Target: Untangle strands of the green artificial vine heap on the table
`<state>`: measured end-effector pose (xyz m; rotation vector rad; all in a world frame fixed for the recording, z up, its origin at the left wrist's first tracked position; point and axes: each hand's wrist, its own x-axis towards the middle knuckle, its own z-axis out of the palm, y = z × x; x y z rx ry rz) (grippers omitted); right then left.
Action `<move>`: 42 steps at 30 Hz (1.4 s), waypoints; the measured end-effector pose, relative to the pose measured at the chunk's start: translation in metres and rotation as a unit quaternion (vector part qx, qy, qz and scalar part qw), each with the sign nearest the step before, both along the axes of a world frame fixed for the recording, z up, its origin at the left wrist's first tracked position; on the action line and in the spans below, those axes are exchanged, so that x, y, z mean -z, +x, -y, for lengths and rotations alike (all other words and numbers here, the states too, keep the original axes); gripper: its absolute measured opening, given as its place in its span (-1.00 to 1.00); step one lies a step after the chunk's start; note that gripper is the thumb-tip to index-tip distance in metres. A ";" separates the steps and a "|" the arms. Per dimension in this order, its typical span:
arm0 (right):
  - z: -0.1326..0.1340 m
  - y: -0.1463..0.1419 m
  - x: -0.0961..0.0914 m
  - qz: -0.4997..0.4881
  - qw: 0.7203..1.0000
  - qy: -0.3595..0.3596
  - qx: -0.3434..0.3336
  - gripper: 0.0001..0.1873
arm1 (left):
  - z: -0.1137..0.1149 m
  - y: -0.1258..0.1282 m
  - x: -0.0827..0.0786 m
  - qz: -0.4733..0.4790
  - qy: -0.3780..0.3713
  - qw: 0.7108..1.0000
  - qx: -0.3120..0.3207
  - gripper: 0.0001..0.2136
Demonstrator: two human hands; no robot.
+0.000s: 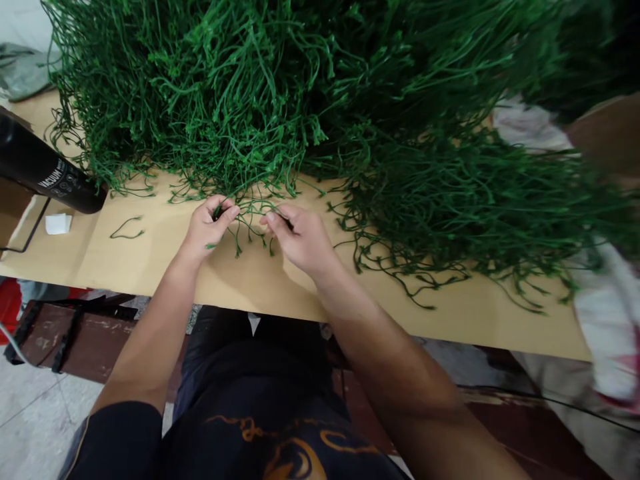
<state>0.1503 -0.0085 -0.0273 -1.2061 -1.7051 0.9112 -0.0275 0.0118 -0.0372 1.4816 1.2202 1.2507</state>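
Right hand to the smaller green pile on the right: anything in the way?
Nothing visible. Between the right hand and the smaller green pile there is only tan board and some strands straggling from the pile's near edge. The black bottle is beyond the left hand, off that path.

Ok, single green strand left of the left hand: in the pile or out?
Out: the strand lies on the brown board, with a visible gap to the green pile.

I watch through one head-worn camera, aimed forward and down past the wearer's dark shirt (250,400), the left hand (207,227) and right hand (304,241) close, near mid-view, above the surface (240,287).
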 end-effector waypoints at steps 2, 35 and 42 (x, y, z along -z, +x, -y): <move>-0.003 0.005 0.001 -0.010 1.000 0.010 0.017 -0.76 | -0.002 0.000 0.002 0.004 -0.003 1.000 0.001 -0.61; 0.019 0.006 -0.021 -0.046 0.988 0.118 0.089 -0.59 | -0.005 0.008 0.010 -0.015 -0.105 0.993 -0.048 -0.83; 0.008 0.022 -0.015 -0.140 0.977 -0.125 -0.101 -0.51 | -0.004 0.003 0.002 0.024 -0.090 0.995 -0.017 -0.82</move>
